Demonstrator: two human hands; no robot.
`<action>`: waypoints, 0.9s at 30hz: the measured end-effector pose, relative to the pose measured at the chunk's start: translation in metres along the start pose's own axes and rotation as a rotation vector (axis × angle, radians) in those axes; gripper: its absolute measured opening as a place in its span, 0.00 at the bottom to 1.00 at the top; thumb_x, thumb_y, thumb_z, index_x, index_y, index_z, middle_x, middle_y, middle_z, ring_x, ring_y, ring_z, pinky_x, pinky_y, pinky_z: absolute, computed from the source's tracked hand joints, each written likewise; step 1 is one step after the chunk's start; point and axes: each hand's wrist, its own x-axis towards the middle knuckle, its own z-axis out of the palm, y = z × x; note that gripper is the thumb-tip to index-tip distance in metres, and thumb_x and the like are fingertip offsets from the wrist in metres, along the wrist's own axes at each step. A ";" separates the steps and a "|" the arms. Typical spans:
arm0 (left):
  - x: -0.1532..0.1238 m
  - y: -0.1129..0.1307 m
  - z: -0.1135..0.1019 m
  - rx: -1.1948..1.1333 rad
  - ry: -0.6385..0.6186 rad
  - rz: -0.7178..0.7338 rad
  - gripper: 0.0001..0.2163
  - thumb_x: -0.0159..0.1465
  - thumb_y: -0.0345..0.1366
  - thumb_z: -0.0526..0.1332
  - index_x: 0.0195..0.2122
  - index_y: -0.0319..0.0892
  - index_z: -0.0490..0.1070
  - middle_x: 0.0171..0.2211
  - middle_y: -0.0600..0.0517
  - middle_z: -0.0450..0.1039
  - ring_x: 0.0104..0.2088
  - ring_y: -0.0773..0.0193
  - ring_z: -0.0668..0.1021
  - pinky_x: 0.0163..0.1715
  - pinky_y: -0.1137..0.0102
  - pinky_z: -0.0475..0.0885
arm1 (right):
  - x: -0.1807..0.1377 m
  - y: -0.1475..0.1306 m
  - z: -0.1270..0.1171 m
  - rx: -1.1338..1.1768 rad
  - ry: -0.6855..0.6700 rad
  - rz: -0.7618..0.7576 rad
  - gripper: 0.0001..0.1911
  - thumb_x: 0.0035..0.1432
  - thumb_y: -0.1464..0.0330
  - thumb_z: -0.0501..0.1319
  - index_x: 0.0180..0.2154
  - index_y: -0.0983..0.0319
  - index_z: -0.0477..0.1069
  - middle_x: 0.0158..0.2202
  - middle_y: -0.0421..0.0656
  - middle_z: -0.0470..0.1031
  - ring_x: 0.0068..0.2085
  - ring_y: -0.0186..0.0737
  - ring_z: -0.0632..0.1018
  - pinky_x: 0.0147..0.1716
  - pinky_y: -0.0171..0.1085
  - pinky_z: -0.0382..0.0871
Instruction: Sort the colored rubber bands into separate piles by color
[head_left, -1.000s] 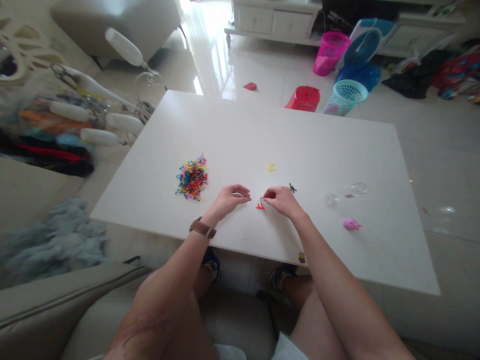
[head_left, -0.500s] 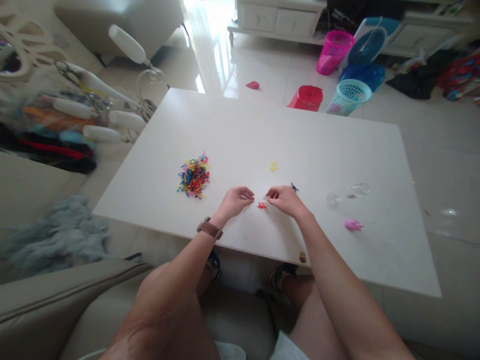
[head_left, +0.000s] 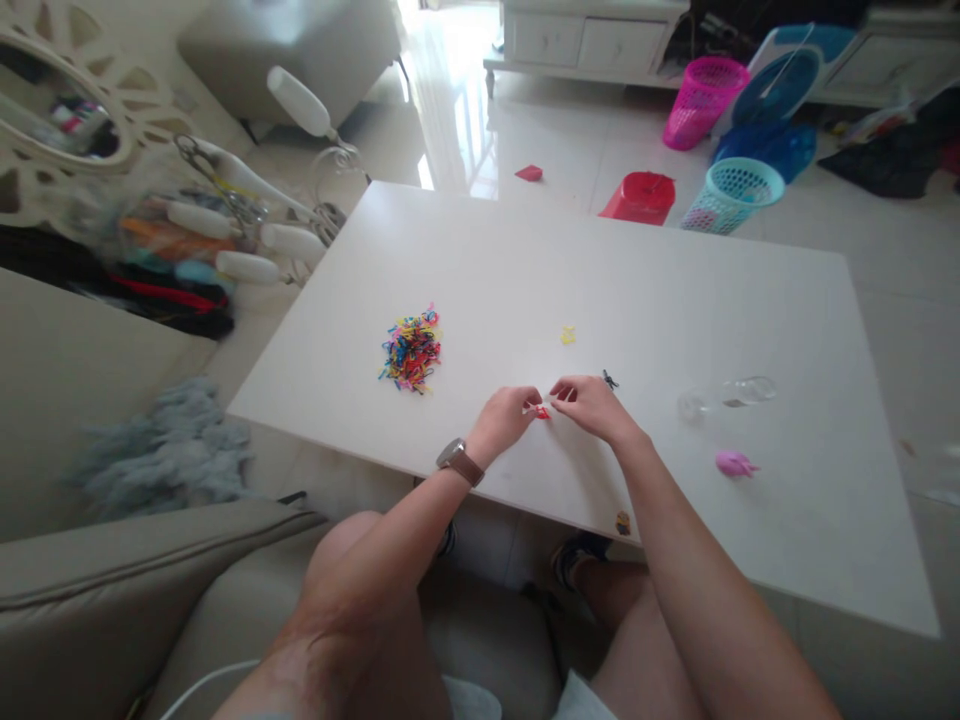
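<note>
Fingertips meet near the table's [head_left: 675, 300] front edge: the left hand [head_left: 506, 417] and right hand [head_left: 598, 406] both pinch a tiny red band [head_left: 541, 411] between them. A pile [head_left: 411, 350] lies left; a black band [head_left: 610, 380] sits just beyond the right hand.

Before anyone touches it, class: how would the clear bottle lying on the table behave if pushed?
The bottle lies on its side on the smooth table, so it would probably roll rather than stay put. It looks clear and empty, so it is likely light and easy to shift.
</note>
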 end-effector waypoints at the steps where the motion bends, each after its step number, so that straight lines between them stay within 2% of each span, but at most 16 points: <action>1: 0.000 -0.001 -0.002 0.022 0.009 0.002 0.07 0.62 0.29 0.63 0.38 0.43 0.80 0.36 0.45 0.82 0.39 0.56 0.82 0.43 0.63 0.73 | 0.000 0.000 -0.001 0.003 -0.003 0.000 0.05 0.56 0.70 0.65 0.34 0.61 0.81 0.31 0.42 0.82 0.32 0.37 0.79 0.34 0.34 0.70; 5: 0.005 -0.014 -0.026 0.043 0.069 -0.077 0.08 0.62 0.30 0.62 0.39 0.42 0.80 0.36 0.45 0.82 0.37 0.56 0.81 0.40 0.64 0.73 | -0.001 -0.002 -0.002 0.001 0.007 0.003 0.06 0.56 0.70 0.65 0.34 0.60 0.81 0.31 0.43 0.82 0.31 0.37 0.79 0.34 0.34 0.70; 10: 0.005 -0.053 -0.095 0.124 0.282 -0.275 0.10 0.56 0.25 0.62 0.36 0.41 0.81 0.35 0.45 0.81 0.34 0.56 0.80 0.40 0.64 0.72 | 0.001 -0.004 -0.002 0.003 0.011 -0.006 0.05 0.56 0.71 0.65 0.34 0.60 0.81 0.31 0.42 0.82 0.32 0.37 0.80 0.34 0.34 0.69; 12: -0.003 -0.073 -0.122 0.153 0.331 -0.349 0.10 0.52 0.25 0.64 0.33 0.41 0.81 0.33 0.46 0.81 0.33 0.56 0.79 0.38 0.65 0.72 | 0.002 -0.006 -0.003 0.008 0.019 -0.007 0.05 0.56 0.71 0.64 0.34 0.60 0.80 0.31 0.41 0.82 0.32 0.38 0.80 0.34 0.34 0.69; 14: -0.013 -0.090 -0.140 0.174 0.310 -0.395 0.11 0.48 0.24 0.65 0.31 0.42 0.81 0.31 0.47 0.80 0.32 0.56 0.79 0.35 0.67 0.70 | 0.004 -0.007 -0.004 0.011 0.027 -0.005 0.05 0.56 0.71 0.64 0.34 0.60 0.80 0.31 0.41 0.82 0.32 0.38 0.80 0.35 0.34 0.69; 17: -0.026 -0.108 -0.150 0.232 0.250 -0.420 0.10 0.45 0.25 0.65 0.28 0.43 0.82 0.26 0.50 0.78 0.28 0.57 0.77 0.31 0.67 0.68 | 0.005 -0.009 -0.006 0.015 0.029 0.000 0.05 0.56 0.72 0.64 0.35 0.59 0.80 0.31 0.41 0.82 0.32 0.37 0.80 0.35 0.35 0.69; 20: -0.028 -0.116 -0.148 0.258 0.207 -0.434 0.08 0.44 0.27 0.66 0.25 0.44 0.81 0.24 0.50 0.76 0.27 0.58 0.76 0.30 0.67 0.67 | 0.006 -0.011 -0.008 0.017 0.031 0.008 0.05 0.56 0.71 0.64 0.35 0.59 0.79 0.32 0.41 0.82 0.33 0.38 0.80 0.36 0.35 0.69; 23: -0.023 -0.118 -0.145 0.230 0.196 -0.437 0.04 0.46 0.29 0.66 0.21 0.45 0.79 0.25 0.49 0.78 0.29 0.57 0.77 0.32 0.67 0.68 | 0.006 -0.011 -0.008 0.013 0.031 0.006 0.05 0.56 0.71 0.64 0.35 0.59 0.79 0.32 0.41 0.82 0.33 0.38 0.80 0.36 0.35 0.69; 27: -0.018 -0.112 -0.145 0.195 0.235 -0.450 0.04 0.48 0.28 0.64 0.22 0.44 0.78 0.26 0.48 0.79 0.31 0.56 0.78 0.33 0.66 0.68 | 0.005 -0.010 -0.007 0.008 0.026 -0.004 0.05 0.57 0.71 0.64 0.34 0.59 0.79 0.32 0.41 0.81 0.33 0.38 0.79 0.36 0.35 0.69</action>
